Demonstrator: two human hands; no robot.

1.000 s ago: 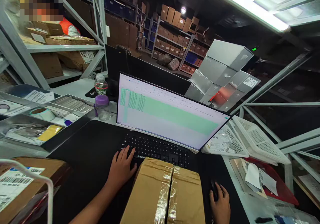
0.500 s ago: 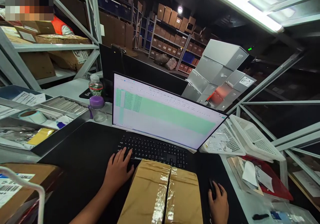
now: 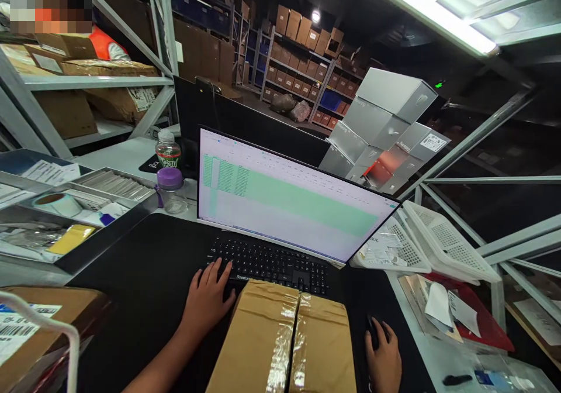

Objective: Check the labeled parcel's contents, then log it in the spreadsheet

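Note:
My left hand (image 3: pixel 205 299) lies flat with fingers spread on the left end of a black keyboard (image 3: pixel 272 262). My right hand (image 3: pixel 384 357) covers a dark mouse (image 3: pixel 372 330) on the black desk mat (image 3: pixel 144 270). Between the two hands, right in front of me, sits a brown cardboard box (image 3: pixel 284 340) sealed with clear tape. Behind the keyboard a wide monitor (image 3: pixel 289 197) shows a spreadsheet with green rows.
Metal trays (image 3: pixel 65 217) with tape and papers stand at the left, beside a bottle (image 3: pixel 168 150) and a purple-lidded jar (image 3: pixel 170 189). A labelled carton (image 3: pixel 39 317) is near left. White baskets (image 3: pixel 438 238) and a red tray (image 3: pixel 482 328) lie right. Another person in orange (image 3: pixel 103 45) stands behind the shelves.
The view has shifted slightly, so everything sits a little further left than a second ago. Both hands stay where they were on the keyboard and mouse.

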